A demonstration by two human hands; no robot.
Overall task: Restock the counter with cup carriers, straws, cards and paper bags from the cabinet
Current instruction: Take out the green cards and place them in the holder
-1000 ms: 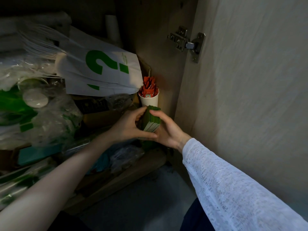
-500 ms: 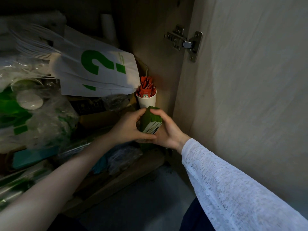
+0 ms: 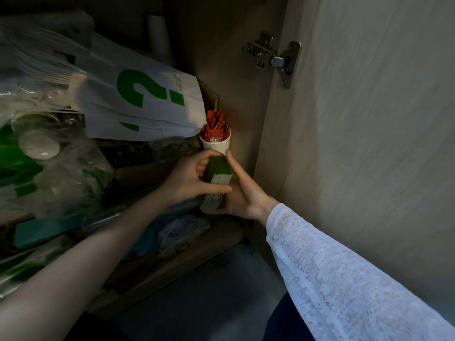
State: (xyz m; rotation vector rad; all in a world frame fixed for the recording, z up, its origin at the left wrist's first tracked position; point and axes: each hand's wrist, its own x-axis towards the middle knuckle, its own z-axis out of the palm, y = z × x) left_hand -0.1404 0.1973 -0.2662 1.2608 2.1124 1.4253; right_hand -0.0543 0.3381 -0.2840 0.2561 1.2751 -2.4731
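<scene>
Now the stack of cards [image 3: 218, 178] sits between both hands at the front right corner of the cabinet shelf [image 3: 172, 264], raised a little off it. The left hand [image 3: 189, 178] curls round the upper half of the stack, thumb across its near edge and fingers over the far side. The right hand [image 3: 242, 190] lies flatter along the right side, index finger stretched up past the top edge, palm cupping the lower part. A second ago the stack stood lower and squarer; since then it has been tilted and drawn upward, and it now looks split into an upper block and a lower one — the left hand seems to be separating a portion while the right steadies the remainder. By my reading the cards are being taken out, so this item is about to leave the cabinet; nothing has reached the counter, which is out of view.

Just behind the hands a white paper cup [image 3: 216, 145] of orange sachets stands in the shelf's right corner, nearly touching the fingertips — a careless lift could tip it. Left of it a pile of white paper bags [image 3: 138, 107] with green print lies slanted over plastic-wrapped stock [image 3: 56, 173]. Farther right, the open cabinet door [image 3: 369, 119] hangs on its metal hinge [image 3: 273, 59].
</scene>
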